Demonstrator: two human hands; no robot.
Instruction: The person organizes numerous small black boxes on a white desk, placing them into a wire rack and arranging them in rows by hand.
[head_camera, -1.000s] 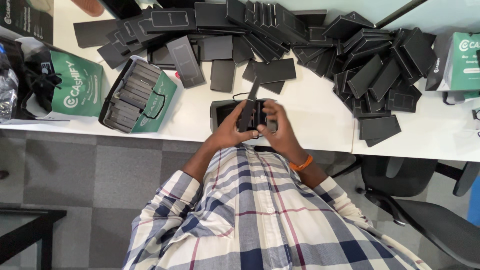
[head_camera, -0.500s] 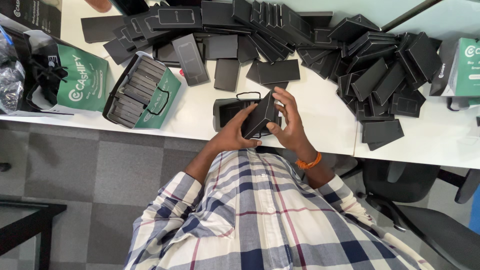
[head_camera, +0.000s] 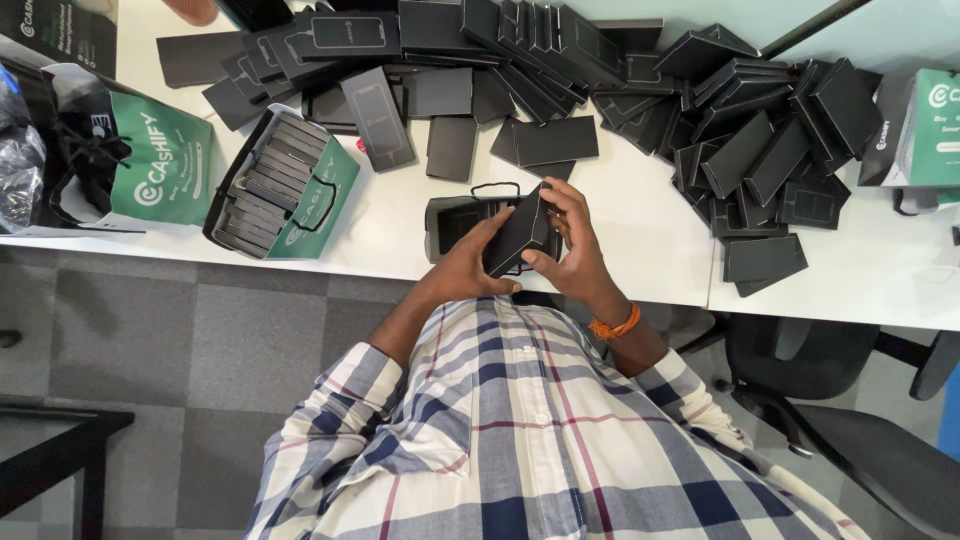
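Both my hands hold one flat black box (head_camera: 518, 232) tilted over the front edge of the white table (head_camera: 640, 240). My left hand (head_camera: 472, 262) grips its near left side. My right hand (head_camera: 572, 245), with an orange band at the wrist, clasps its right side with fingers over the top. Under the box sits a dark bag (head_camera: 452, 218) with a thin loop handle, lying open on the table.
Several black boxes (head_camera: 560, 60) lie heaped across the back of the table, with another pile (head_camera: 770, 140) to the right. A green paper bag (head_camera: 285, 185) full of dark boxes lies at left, beside a second green bag (head_camera: 150, 170). A black chair (head_camera: 850, 420) stands at right.
The black box has turned from upright and edge-on to tilted, showing its broad face. My right hand has moved up over its top edge.
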